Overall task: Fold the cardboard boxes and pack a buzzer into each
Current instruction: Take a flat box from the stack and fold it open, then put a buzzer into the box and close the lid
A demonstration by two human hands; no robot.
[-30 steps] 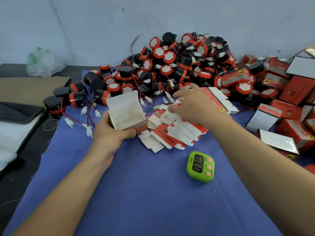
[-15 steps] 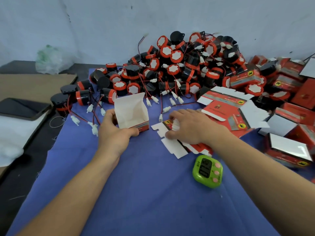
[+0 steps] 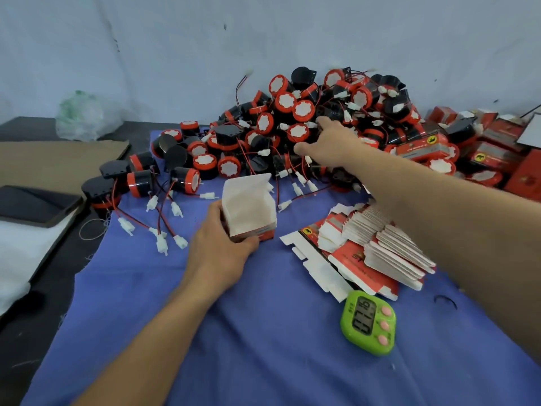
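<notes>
Gripping the folded box [image 3: 248,210] upright and open-topped mid-surface, the left hand [image 3: 218,254] readies it for filling while the right hand [image 3: 330,143], fingers spread and empty, reaches into the buzzer pile [image 3: 285,102] along the far edge.

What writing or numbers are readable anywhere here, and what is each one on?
No text reads clearly.
On the green timer: dark digits, turned sideways, too blurred to read.
On the flat red boxes: gold lettering, blurred.
On the packed red boxes: a yellow animal emblem and a printed line, too small.
</notes>
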